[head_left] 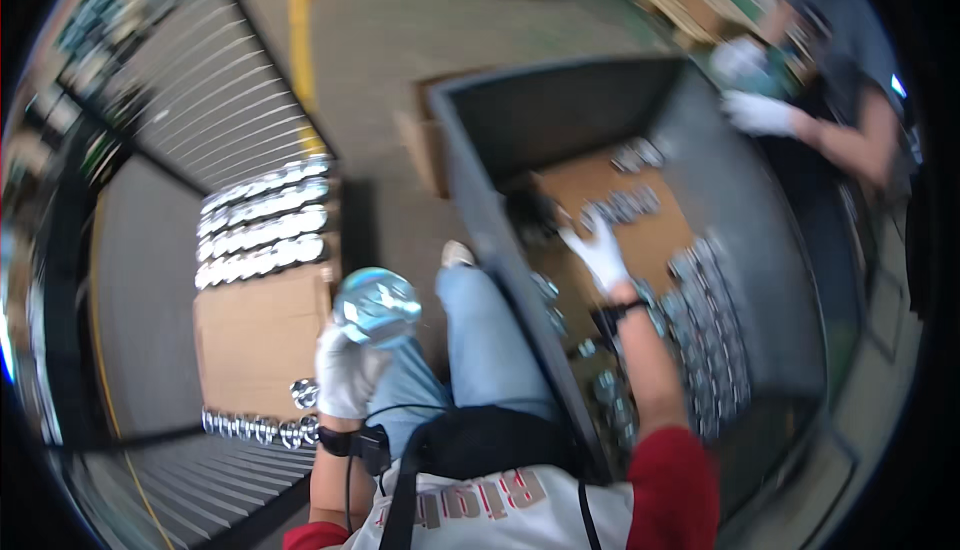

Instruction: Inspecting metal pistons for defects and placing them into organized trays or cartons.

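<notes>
My left hand (pixel 348 375), in a white glove, is closed around the lower edge of a shiny, round metal part (pixel 378 305), held up between the rack and the bin. Its surface gleams blue-green, and its exact kind is unclear. My right hand (pixel 603 258), also gloved in white, is inside the large grey bin (pixel 468 175). Its fingers are apart, close to a short row of small shiny metal parts (pixel 625 208) on a cardboard sheet (pixel 655 250). Motion blur hides whether the fingertips touch them.
Several rows of chrome-like parts (pixel 265 220) lie on cardboard (pixel 255 340) over a slatted rack at left. More metal parts (pixel 710 335) line the bin's right side. A co-worker's gloved hand (pixel 760 113) is by the bin's far right edge. Wooden pallets (pixel 665 0) lie beyond.
</notes>
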Available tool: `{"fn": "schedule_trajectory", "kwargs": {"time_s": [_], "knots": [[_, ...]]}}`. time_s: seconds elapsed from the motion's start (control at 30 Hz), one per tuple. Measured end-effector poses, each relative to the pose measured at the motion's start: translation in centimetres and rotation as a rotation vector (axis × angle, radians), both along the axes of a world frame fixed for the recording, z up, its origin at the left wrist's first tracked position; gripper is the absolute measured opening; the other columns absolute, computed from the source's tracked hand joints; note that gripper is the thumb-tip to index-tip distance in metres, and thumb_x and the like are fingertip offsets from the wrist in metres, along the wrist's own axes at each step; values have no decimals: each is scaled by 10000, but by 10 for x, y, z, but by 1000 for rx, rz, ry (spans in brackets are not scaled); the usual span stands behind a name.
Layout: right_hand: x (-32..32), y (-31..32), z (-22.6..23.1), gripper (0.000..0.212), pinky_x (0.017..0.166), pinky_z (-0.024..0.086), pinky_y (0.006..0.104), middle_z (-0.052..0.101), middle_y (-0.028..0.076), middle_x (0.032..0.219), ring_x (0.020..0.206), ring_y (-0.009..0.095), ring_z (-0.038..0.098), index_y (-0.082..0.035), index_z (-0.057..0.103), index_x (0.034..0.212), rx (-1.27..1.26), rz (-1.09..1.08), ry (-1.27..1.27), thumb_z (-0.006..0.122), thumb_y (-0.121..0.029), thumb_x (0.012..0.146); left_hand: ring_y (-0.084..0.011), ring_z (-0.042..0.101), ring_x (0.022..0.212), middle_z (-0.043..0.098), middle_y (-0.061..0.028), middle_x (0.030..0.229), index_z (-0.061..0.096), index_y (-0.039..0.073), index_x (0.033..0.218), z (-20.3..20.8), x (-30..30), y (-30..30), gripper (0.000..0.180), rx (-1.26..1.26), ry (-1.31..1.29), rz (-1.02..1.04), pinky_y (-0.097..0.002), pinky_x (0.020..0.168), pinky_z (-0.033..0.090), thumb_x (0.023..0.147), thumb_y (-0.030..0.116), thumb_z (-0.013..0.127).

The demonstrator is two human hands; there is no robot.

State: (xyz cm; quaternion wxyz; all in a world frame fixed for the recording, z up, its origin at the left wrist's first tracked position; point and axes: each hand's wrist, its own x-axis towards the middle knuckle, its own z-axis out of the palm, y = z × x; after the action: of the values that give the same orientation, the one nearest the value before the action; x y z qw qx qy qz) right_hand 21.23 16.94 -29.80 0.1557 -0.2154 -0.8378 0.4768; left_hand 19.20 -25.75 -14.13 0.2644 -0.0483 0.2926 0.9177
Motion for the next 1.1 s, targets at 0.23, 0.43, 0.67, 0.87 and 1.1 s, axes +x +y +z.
{"fn": "schedule_trajectory", "kwargs": {"time_s": [0.23, 0.43, 0.67, 0.87, 1.1], "knots": [[67, 1, -162, 696, 1017, 482, 392, 557, 192, 1336, 1161, 273, 591, -10, 412, 1424, 509, 289, -730, 728, -61, 806, -320, 516, 1303, 508, -195, 1422, 416, -18, 1417, -27, 24, -6, 514, 253, -239, 106, -495, 1137, 385, 941, 125, 545], [34, -1, -185, 397, 907, 499, 371, 616, 143, 1120, 1004, 245, 619, -21, 536, 1193, 682, 399, -456, 691, -116, 839, -300, 567, 1255, 560, -194, 1356, 492, -11, 1351, -30, 35, -20, 371, 729, -188, 27, -471, 1096, 463, 1035, 182, 490], [39, 2, -194, 156, 779, 519, 348, 684, 86, 867, 821, 211, 652, -35, 680, 922, 880, 329, -258, 649, -180, 878, -281, 588, 1237, 573, -171, 1351, 520, 0, 1338, -46, 41, -25, 358, 630, -77, 38, -422, 1064, 508, 1041, 200, 496], [49, 43, -6, 546, 864, 516, 398, 613, 134, 1082, 964, 254, 607, 0, 567, 1118, 347, 423, -30, 864, -187, 700, -273, 605, 1201, 596, -181, 1314, 570, -9, 1287, -2, 52, -30, 333, 463, -126, 18, -393, 1017, 537, 1034, 191, 487], [105, -91, 220, 778, 1059, 429, 376, 513, 160, 1325, 1193, 273, 541, 6, 440, 1392, 324, 190, 481, 678, -9, 652, -224, 547, 1132, 587, -102, 1306, 663, 27, 1115, 16, 67, -2, 258, 476, -107, -75, -363, 941, 475, 963, 219, 585]]}}
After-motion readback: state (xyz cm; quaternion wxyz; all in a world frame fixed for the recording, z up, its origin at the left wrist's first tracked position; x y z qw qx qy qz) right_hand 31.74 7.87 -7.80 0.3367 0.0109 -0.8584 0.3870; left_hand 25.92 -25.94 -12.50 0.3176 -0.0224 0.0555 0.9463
